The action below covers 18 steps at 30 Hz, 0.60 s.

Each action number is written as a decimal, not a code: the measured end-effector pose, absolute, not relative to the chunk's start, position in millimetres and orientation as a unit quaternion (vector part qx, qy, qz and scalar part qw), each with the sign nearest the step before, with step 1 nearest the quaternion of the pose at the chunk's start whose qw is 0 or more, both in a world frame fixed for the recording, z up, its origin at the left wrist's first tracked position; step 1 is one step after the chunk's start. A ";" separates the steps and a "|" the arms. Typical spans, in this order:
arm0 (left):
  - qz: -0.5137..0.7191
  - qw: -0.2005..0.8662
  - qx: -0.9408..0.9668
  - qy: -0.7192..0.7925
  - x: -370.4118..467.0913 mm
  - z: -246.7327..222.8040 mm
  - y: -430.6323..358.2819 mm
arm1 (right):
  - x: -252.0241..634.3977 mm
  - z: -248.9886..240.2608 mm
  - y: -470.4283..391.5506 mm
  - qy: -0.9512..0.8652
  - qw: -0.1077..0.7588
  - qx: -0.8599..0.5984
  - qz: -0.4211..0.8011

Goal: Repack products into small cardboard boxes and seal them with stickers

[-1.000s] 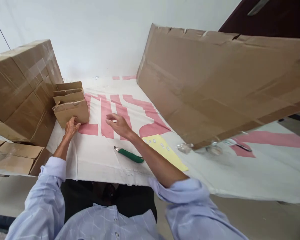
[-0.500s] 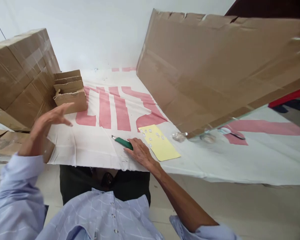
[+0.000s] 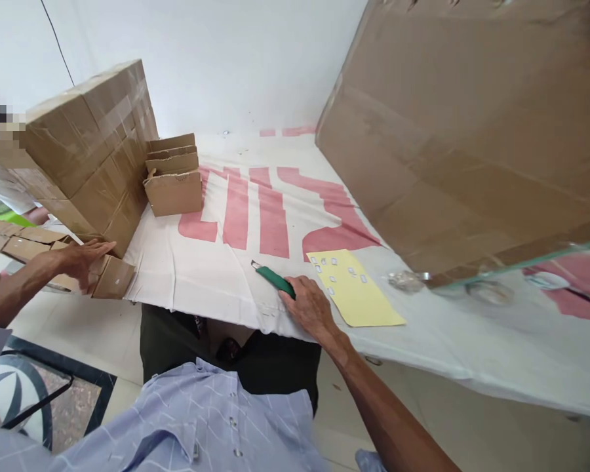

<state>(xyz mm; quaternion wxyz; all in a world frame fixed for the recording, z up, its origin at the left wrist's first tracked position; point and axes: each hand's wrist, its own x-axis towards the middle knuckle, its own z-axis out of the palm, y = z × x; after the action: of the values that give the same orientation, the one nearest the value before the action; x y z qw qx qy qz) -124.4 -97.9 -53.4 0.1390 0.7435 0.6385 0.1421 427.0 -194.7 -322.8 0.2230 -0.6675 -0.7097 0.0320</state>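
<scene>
My right hand (image 3: 311, 303) rests on the cloth-covered table, closed around the handle of a green utility knife (image 3: 274, 278). The knife's blade end points left and away from me. Just right of that hand lies a yellow sheet (image 3: 366, 298) with several small white stickers on it. At the table's left edge my left hand (image 3: 82, 259) is on a small cardboard box (image 3: 114, 276), fingers over its top and thumb on the near side. That box is the nearest end of a row of small boxes (image 3: 25, 248); my hand covers part of it.
Stacked taped cartons (image 3: 111, 151) stand behind the row. Several open small cartons (image 3: 173, 193) sit beside the stack. A large cardboard sheet (image 3: 462, 144) leans at the right, with a clear tape roll (image 3: 489, 292) near its lower edge. Another person (image 3: 4, 180) is partly visible far left.
My left hand has come down from the air onto the end small box. The view has swung left. My right hand still holds the knife in about the same place on the table.
</scene>
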 end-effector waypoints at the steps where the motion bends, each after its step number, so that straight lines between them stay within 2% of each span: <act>1: 0.117 0.156 0.743 0.640 -126.4 -50.2 -101.2 | 427.7 -322.9 -195.7 -0.708 0.222 -0.670 0.031; 3: 0.038 0.187 0.756 0.626 -131.1 -43.5 -105.8 | 428.4 -322.3 -196.7 -0.707 0.220 -0.671 0.032; 7: -0.020 0.197 0.801 0.565 -142.0 -39.2 -106.2 | 426.0 -318.1 -196.0 -0.703 0.214 -0.677 0.038; 11: -0.077 0.105 0.826 0.548 -153.8 -49.6 -100.1 | 422.0 -311.2 -194.4 -0.698 0.208 -0.684 0.049; 15: -0.071 0.057 0.841 0.533 -127.7 -64.5 -97.5 | 420.1 -306.7 -192.3 -0.690 0.207 -0.691 0.056; 18: -0.024 0.069 0.872 0.484 -58.1 -85.6 -109.4 | 419.7 -306.9 -189.9 -0.692 0.211 -0.688 0.053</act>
<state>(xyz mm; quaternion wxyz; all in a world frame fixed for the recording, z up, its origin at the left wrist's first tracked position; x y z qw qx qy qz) -58.1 -109.4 -85.6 0.0693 0.8718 0.4844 -0.0236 419.7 -189.9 -306.9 0.2114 -0.6885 -0.6917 0.0533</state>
